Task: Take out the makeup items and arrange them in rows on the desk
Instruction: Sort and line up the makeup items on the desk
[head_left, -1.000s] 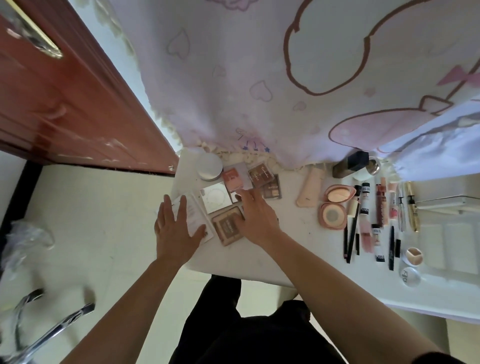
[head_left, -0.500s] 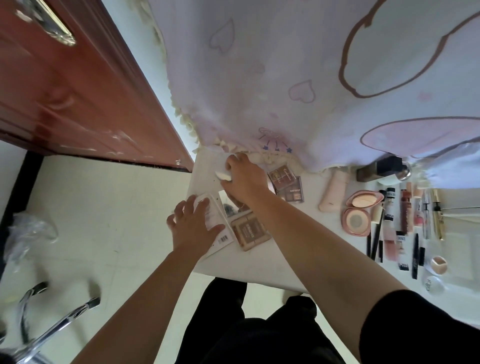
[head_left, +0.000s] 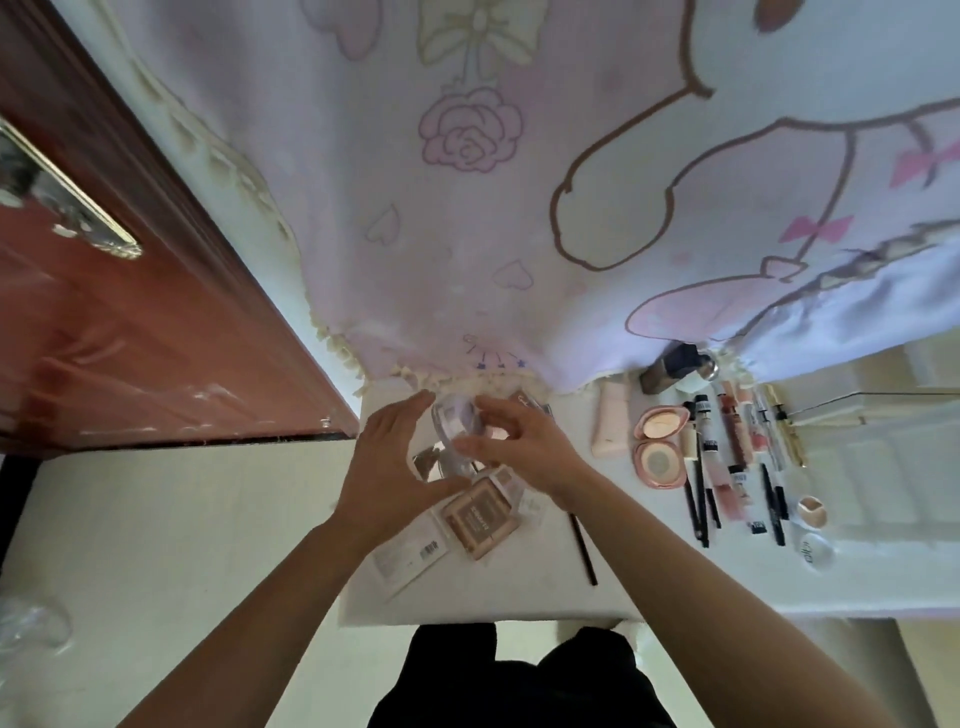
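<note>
1. Nearest on the desk (head_left: 467, 597) lie a black pencil (head_left: 584, 545), a flat white pack (head_left: 410, 553) with a barcode, and a brown palette (head_left: 480, 522). All are thin and stiff, and best taken by their long edges.
2. Above them, the left hand (head_left: 389, 467) curves around the left side of the round case (head_left: 454, 436), with the thumb underneath.
3. The right hand (head_left: 519, 447) pinches the right rim of the same case between thumb and fingers. Both hands are half closed on it.
4. The case is near the far left of the desk and seems raised a little over the palettes. It looks like clear, hard plastic. I judge it light, smooth, maybe slippery, and the lid could come loose, so holding the rim on two opposite sides is safest.
5. To the right, well apart, tubes and pencils (head_left: 727, 457) lie already in rows.
6. Farthest, the pink curtain (head_left: 467, 234) hangs to the back edge of the desk.
</note>
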